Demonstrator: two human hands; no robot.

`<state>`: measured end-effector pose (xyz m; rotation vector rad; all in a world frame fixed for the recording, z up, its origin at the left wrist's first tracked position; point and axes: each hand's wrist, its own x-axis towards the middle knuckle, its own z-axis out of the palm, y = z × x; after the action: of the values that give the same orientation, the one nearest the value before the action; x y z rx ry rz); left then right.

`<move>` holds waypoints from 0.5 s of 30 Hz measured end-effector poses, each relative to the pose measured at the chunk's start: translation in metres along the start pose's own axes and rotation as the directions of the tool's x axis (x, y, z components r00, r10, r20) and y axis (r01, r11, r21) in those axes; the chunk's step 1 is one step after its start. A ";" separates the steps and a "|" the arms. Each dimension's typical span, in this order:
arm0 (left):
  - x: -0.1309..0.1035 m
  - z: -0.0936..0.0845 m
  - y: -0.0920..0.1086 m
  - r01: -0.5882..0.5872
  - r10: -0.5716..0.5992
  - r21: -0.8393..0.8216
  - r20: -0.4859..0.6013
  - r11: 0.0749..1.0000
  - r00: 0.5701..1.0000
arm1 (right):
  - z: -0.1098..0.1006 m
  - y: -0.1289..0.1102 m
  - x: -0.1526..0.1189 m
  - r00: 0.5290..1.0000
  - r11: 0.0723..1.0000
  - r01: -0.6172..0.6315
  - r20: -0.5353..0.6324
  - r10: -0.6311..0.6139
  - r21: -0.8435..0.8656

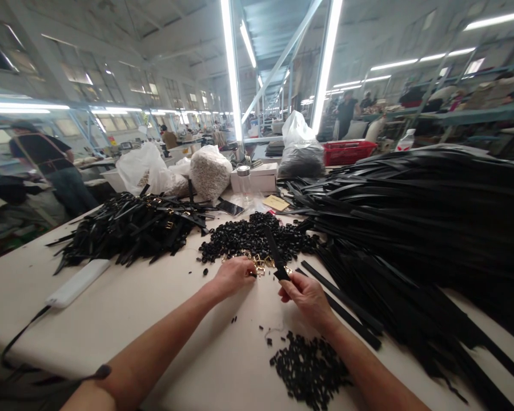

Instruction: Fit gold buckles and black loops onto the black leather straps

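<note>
My right hand [305, 297] is closed on a black strap [274, 248], which points up and away over the table. Just to its left, my left hand [236, 276] has its fingers pinched together beside gold buckles [261, 264]; a small dark bit shows at the fingertips, too small to make out. Behind both hands lies a heap of small black loops [257, 237]. A pile of small black pieces [309, 368] lies near my right forearm.
Finished-looking straps with buckles [132, 228] are heaped at the left, behind a white power bank [77, 282]. Long black strips [411, 228] cover the right side. Farther back stand plastic bags [211, 171], a jar [243, 180] and a red basket [350, 152]. A person [47, 154] stands at far left.
</note>
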<state>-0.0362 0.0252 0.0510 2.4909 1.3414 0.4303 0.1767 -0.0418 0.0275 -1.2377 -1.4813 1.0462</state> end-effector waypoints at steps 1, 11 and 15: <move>0.000 0.002 0.001 0.014 -0.014 0.003 -0.008 1.000 1.000 | 0.000 0.000 0.000 1.000 1.000 0.002 -0.002 -0.002 -0.004; 0.009 0.007 -0.003 0.036 -0.037 -0.065 -0.011 0.997 0.999 | 0.002 0.006 -0.001 1.000 0.998 0.014 0.018 -0.013 -0.057; 0.002 0.010 0.006 0.122 -0.145 -0.411 -0.024 0.904 0.989 | 0.003 0.004 -0.002 1.000 0.999 -0.003 0.018 0.004 -0.044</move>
<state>-0.0265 0.0220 0.0441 2.0451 1.2770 0.6750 0.1750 -0.0438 0.0229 -1.2651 -1.5238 1.0345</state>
